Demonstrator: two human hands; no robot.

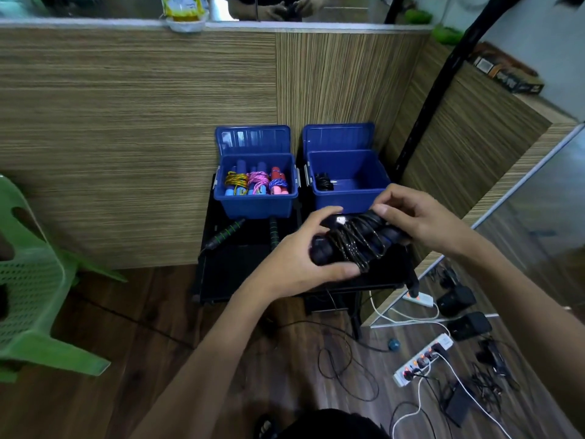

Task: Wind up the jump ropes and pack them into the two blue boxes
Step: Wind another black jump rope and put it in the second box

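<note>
Hands meet over the front right part of a low black bench, both closed on one black jump rope. The left hand curls round the lower left end of the two black handles laid side by side, thumb underneath and fingers over the top. The right hand grips the upper right end, its fingers bent over the handles and the thumb tip pressing the cord near the top. The dark speckled cord is looped several times around the middle of the handles, and the bundle is held in the air just in front of the right blue box. That box stands on the bench with its lid raised behind it and holds one black wound rope in its left corner. Just beside it, on the left, the left blue box also stands with its lid up; inside lie three wound ropes in a row: a yellow rope, a pink rope and a red and blue rope. In front of the left box a green-handled rope lies unwound on the bench, its two handles apart. A green plastic chair stands at the left, and a white power strip with cables lies on the wooden floor at the right.
</note>
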